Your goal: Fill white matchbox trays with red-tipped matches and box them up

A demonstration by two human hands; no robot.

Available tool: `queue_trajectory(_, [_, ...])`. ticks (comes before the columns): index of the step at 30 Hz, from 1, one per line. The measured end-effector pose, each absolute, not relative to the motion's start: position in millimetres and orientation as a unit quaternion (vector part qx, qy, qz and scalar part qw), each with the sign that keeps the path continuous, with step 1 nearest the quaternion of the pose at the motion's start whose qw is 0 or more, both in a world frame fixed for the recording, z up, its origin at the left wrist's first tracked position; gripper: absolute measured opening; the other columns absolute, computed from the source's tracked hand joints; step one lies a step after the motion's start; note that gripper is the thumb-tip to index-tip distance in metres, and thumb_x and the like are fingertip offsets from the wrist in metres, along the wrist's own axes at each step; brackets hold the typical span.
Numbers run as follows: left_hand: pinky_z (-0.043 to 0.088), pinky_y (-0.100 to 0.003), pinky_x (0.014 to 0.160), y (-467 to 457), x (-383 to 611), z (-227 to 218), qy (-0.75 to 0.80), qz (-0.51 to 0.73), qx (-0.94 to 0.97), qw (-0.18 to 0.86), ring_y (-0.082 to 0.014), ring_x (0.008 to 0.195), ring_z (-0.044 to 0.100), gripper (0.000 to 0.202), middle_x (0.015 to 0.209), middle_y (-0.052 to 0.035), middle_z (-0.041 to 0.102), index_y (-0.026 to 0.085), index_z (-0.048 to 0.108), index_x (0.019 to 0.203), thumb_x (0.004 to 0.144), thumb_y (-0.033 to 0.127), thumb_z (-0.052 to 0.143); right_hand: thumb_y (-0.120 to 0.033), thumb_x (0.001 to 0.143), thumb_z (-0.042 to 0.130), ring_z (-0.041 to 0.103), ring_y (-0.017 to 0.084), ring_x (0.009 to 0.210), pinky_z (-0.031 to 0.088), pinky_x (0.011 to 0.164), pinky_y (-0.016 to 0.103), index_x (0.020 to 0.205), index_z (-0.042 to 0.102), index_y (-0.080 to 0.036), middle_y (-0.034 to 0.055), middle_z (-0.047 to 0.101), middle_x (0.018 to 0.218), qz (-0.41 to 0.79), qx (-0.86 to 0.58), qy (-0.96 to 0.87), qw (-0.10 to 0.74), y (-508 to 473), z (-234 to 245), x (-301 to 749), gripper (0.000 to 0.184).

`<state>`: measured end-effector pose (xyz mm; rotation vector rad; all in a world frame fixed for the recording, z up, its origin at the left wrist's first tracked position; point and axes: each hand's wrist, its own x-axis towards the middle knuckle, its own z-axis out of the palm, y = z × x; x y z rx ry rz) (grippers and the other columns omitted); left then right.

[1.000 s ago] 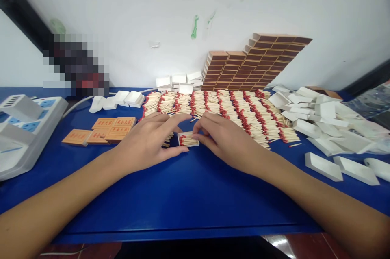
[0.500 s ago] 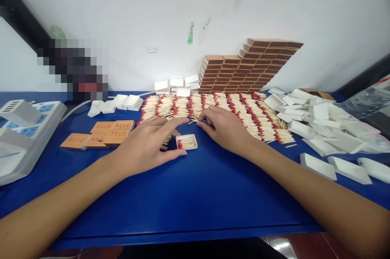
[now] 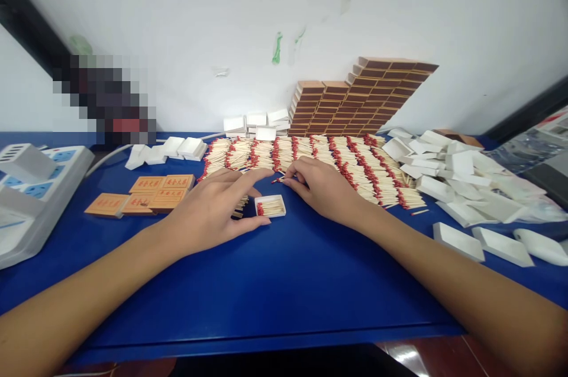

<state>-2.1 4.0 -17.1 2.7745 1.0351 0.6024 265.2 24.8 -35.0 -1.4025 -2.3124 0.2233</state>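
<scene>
A small white matchbox tray lies on the blue table, partly filled with red-headed matches. Curved round its left side is my left hand, open, its thumb and forefinger apart and the tray between them untouched. Beyond the tray, my right hand pinches a matchstick at the near edge of the spread matches. More matches show partly behind my left fingers.
Orange matchboxes lie at left, by a white power strip. Finished-looking boxes form a stepped stack against the wall. Loose white trays are heaped at right, others at back left. The table's front edge is near me.
My right hand has shifted very slightly left, and a matchstick now sticks out from its fingertips. My left hand and the tray are almost unchanged; the view has moved a little.
</scene>
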Motion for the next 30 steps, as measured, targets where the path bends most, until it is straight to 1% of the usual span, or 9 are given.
queue_trajectory(3, [0.055, -0.041, 0.103, 4, -2, -16, 0.339, 0.198, 0.918, 0.062, -0.0292, 0.120, 0.071, 0.068, 0.118, -0.0028, 0.081, 0.028, 0.048, 0.156, 0.098, 0.054, 0.073, -0.025, 0.106, 0.062, 0.060, 0.021, 0.084, 0.041, 0.074, 0.033, 0.094, 0.064, -0.020, 0.0058, 0.068, 0.092, 0.089, -0.514, -0.828, 0.203, 23, -32, 266, 0.013])
queue_trajectory(7, [0.054, -0.040, 0.102, 5, -2, -16, 0.338, 0.203, 0.917, 0.054, -0.0285, 0.118, 0.072, 0.069, 0.118, -0.0026, 0.081, 0.027, 0.048, 0.156, 0.097, 0.052, 0.075, -0.024, 0.108, 0.059, 0.062, 0.023, 0.092, 0.043, 0.079, 0.034, 0.096, 0.063, -0.020, 0.0079, 0.070, 0.100, 0.079, -0.511, -0.832, 0.199, 19, -28, 265, 0.013])
queue_trajectory(12, [0.055, -0.040, 0.100, 5, -2, -17, 0.337, 0.202, 0.918, 0.057, -0.0285, 0.116, 0.072, 0.068, 0.117, -0.0027, 0.081, 0.027, 0.049, 0.155, 0.097, 0.053, 0.075, -0.026, 0.108, 0.059, 0.063, 0.024, 0.095, 0.044, 0.080, 0.035, 0.096, 0.062, -0.020, 0.0089, 0.071, 0.102, 0.078, -0.513, -0.839, 0.165, 17, -28, 265, 0.014])
queue_trajectory(15, [0.055, -0.040, 0.099, 5, -2, -18, 0.337, 0.207, 0.917, 0.055, -0.0284, 0.115, 0.073, 0.069, 0.117, -0.0032, 0.080, 0.027, 0.049, 0.156, 0.097, 0.052, 0.076, -0.025, 0.106, 0.062, 0.064, 0.024, 0.094, 0.044, 0.079, 0.035, 0.098, 0.063, -0.020, 0.0081, 0.071, 0.101, 0.066, -0.505, -0.843, 0.171, 16, -28, 267, 0.010])
queue_trajectory(18, [0.055, -0.040, 0.099, 5, -2, -17, 0.335, 0.208, 0.917, 0.054, -0.0284, 0.116, 0.073, 0.069, 0.117, -0.0029, 0.081, 0.027, 0.049, 0.156, 0.097, 0.051, 0.077, -0.022, 0.104, 0.065, 0.065, 0.025, 0.098, 0.044, 0.082, 0.035, 0.101, 0.064, -0.019, 0.0086, 0.072, 0.104, 0.051, -0.502, -0.845, 0.178, 14, -28, 267, 0.004])
queue_trajectory(20, [0.055, -0.040, 0.100, 5, -2, -17, 0.333, 0.207, 0.918, 0.054, -0.0286, 0.117, 0.072, 0.069, 0.118, -0.0031, 0.080, 0.027, 0.049, 0.155, 0.097, 0.051, 0.077, -0.023, 0.105, 0.064, 0.065, 0.025, 0.098, 0.044, 0.082, 0.035, 0.101, 0.064, -0.019, 0.0089, 0.072, 0.104, 0.053, -0.504, -0.844, 0.177, 14, -28, 267, 0.005])
queue_trajectory(25, [0.055, -0.040, 0.101, 6, -3, -17, 0.333, 0.206, 0.919, 0.053, -0.0296, 0.120, 0.072, 0.070, 0.119, -0.0030, 0.080, 0.028, 0.048, 0.156, 0.097, 0.052, 0.076, -0.024, 0.106, 0.063, 0.065, 0.023, 0.091, 0.044, 0.077, 0.033, 0.097, 0.063, -0.020, 0.0075, 0.072, 0.099, 0.080, -0.507, -0.840, 0.174, 16, -30, 268, 0.009])
queue_trajectory(30, [0.056, -0.041, 0.101, 5, -2, -16, 0.336, 0.205, 0.917, 0.062, -0.0291, 0.119, 0.072, 0.069, 0.118, -0.0026, 0.081, 0.028, 0.048, 0.156, 0.097, 0.052, 0.076, -0.021, 0.106, 0.062, 0.066, 0.023, 0.095, 0.045, 0.080, 0.034, 0.097, 0.063, -0.020, 0.0078, 0.072, 0.102, 0.094, -0.499, -0.839, 0.196, 14, -26, 267, 0.009])
